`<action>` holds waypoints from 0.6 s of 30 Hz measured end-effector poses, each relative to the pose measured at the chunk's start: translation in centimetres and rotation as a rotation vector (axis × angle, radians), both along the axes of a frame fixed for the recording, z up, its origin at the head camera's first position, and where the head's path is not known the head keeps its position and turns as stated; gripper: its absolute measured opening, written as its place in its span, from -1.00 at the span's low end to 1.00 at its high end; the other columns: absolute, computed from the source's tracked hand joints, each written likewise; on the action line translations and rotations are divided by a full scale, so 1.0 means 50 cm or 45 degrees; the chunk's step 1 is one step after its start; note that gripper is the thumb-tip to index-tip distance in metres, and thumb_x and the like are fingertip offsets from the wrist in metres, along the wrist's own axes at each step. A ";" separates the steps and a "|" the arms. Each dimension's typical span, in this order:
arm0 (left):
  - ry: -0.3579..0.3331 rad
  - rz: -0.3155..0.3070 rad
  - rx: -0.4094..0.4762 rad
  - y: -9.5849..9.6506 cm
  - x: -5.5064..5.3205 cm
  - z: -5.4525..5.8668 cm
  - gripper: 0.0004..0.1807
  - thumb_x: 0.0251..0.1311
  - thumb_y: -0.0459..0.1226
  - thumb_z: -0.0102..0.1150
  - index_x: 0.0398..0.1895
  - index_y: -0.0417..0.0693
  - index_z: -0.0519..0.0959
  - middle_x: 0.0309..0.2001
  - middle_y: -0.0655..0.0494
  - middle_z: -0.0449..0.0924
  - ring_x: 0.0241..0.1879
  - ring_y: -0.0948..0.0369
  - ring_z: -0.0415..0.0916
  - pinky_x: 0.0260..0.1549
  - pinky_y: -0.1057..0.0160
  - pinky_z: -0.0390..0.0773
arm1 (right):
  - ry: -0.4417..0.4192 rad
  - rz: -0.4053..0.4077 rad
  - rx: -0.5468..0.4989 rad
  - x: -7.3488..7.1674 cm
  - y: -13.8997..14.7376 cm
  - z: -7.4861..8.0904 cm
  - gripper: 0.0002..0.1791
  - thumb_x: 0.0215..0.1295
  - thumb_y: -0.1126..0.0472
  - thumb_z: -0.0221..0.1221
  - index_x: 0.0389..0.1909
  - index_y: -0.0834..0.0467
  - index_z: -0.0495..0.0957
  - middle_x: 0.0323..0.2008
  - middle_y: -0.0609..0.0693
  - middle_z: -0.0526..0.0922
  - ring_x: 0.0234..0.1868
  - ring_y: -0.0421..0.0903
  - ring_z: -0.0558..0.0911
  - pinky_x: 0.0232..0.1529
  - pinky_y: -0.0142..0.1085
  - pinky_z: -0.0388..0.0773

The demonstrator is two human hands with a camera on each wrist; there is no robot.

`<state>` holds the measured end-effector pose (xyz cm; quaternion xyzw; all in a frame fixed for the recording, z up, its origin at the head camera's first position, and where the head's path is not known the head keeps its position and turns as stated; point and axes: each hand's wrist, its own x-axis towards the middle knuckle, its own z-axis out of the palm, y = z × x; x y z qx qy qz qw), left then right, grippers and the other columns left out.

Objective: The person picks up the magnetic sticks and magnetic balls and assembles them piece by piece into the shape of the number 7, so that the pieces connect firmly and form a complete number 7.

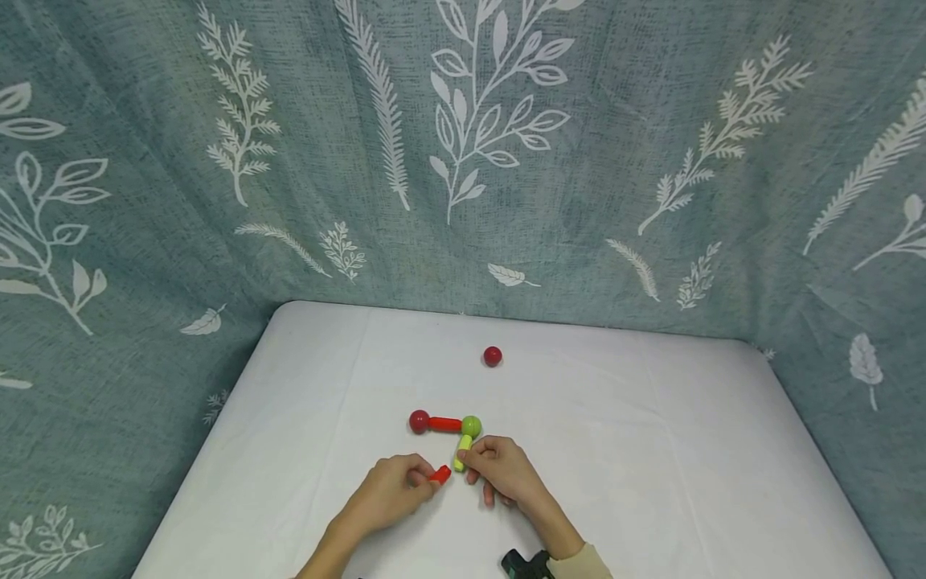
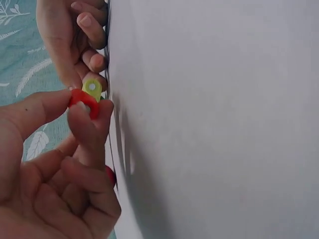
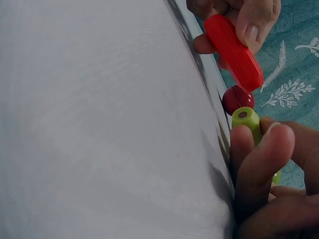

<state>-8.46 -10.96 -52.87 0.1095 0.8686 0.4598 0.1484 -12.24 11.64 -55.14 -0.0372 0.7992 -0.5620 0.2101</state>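
Note:
My left hand (image 1: pixel 391 492) pinches a red magnetic rod (image 3: pixel 233 52) between thumb and fingertips, one end sticking out to the right. Just across from it, my right hand (image 1: pixel 509 469) pinches a yellow-green magnetic rod (image 1: pixel 461 458). A round metal spot shows on this rod's near end (image 3: pixel 242 115). Its far end meets a green ball (image 1: pixel 471 426) on the table. From that ball another red rod (image 1: pixel 444 424) runs left to a dark red ball (image 1: pixel 419 421). In the head view a small gap separates the two held rods.
A separate dark red ball (image 1: pixel 493 356) lies toward the back of the white-covered table (image 1: pixel 615 418). Blue-green leaf-patterned cloth (image 1: pixel 579 265) hangs behind and beside the table. A black device (image 1: pixel 526 564) sits by the right wrist.

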 end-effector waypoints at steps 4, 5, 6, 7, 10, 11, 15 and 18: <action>-0.123 -0.005 0.104 0.007 0.000 0.000 -0.83 0.19 -0.15 0.36 -0.30 -0.05 0.65 -0.55 0.22 0.66 -0.65 0.23 0.55 -0.61 0.30 0.44 | 0.004 0.006 0.005 -0.001 0.000 0.001 -0.62 0.35 -0.08 0.27 -0.31 0.20 0.58 -0.56 0.02 0.67 -0.86 -0.24 0.43 -0.87 -0.44 0.16; -0.143 -0.006 0.124 0.008 0.000 0.001 -0.82 0.19 -0.15 0.36 -0.31 -0.06 0.66 -0.55 0.20 0.66 -0.65 0.21 0.57 -0.61 0.29 0.45 | 0.006 0.008 0.003 -0.001 0.000 0.000 -0.62 0.35 -0.07 0.26 -0.31 0.21 0.58 -0.56 0.02 0.67 -0.86 -0.24 0.43 -0.87 -0.44 0.16; -0.159 -0.007 0.146 0.010 0.000 0.001 -0.81 0.19 -0.14 0.37 -0.32 -0.06 0.66 -0.55 0.19 0.67 -0.66 0.18 0.58 -0.61 0.28 0.46 | 0.006 0.009 0.000 -0.001 0.000 0.000 -0.62 0.35 -0.07 0.26 -0.30 0.21 0.58 -0.56 0.02 0.67 -0.86 -0.24 0.43 -0.87 -0.44 0.16; -0.172 -0.006 0.159 0.012 0.000 0.000 -0.81 0.19 -0.14 0.38 -0.33 -0.07 0.66 -0.55 0.18 0.68 -0.66 0.17 0.59 -0.61 0.27 0.47 | 0.004 0.010 -0.004 -0.001 0.001 -0.001 -0.62 0.35 -0.07 0.26 -0.30 0.21 0.57 -0.56 0.02 0.67 -0.86 -0.24 0.43 -0.87 -0.45 0.16; -0.203 -0.001 0.193 0.017 0.001 -0.003 -0.80 0.18 -0.13 0.39 -0.35 -0.07 0.67 -0.55 0.15 0.69 -0.68 0.14 0.59 -0.60 0.25 0.48 | -0.004 0.012 -0.018 -0.001 0.001 -0.003 -0.63 0.36 -0.07 0.26 -0.30 0.20 0.57 -0.55 0.02 0.68 -0.86 -0.24 0.43 -0.87 -0.45 0.16; -0.211 0.001 0.199 0.019 0.001 -0.004 -0.80 0.19 -0.13 0.39 -0.35 -0.07 0.67 -0.55 0.15 0.69 -0.68 0.14 0.59 -0.59 0.25 0.48 | -0.008 0.013 -0.020 -0.001 0.001 -0.003 -0.63 0.36 -0.07 0.26 -0.30 0.20 0.57 -0.55 0.03 0.68 -0.86 -0.24 0.43 -0.87 -0.45 0.16; -0.252 0.003 0.219 0.024 -0.003 -0.008 -0.79 0.20 -0.12 0.38 -0.36 -0.07 0.66 -0.55 0.13 0.69 -0.67 0.15 0.60 -0.59 0.27 0.44 | -0.007 0.020 -0.025 -0.001 0.002 -0.004 -0.63 0.37 -0.06 0.25 -0.29 0.21 0.57 -0.55 0.03 0.68 -0.86 -0.24 0.42 -0.87 -0.45 0.16; -0.277 0.002 0.244 0.027 -0.006 -0.010 -0.79 0.21 -0.12 0.37 -0.36 -0.07 0.66 -0.54 0.10 0.69 -0.65 0.15 0.62 -0.65 0.31 0.38 | -0.005 0.023 -0.031 0.000 0.002 -0.002 -0.63 0.38 -0.05 0.24 -0.29 0.22 0.57 -0.55 0.03 0.67 -0.86 -0.25 0.42 -0.87 -0.45 0.16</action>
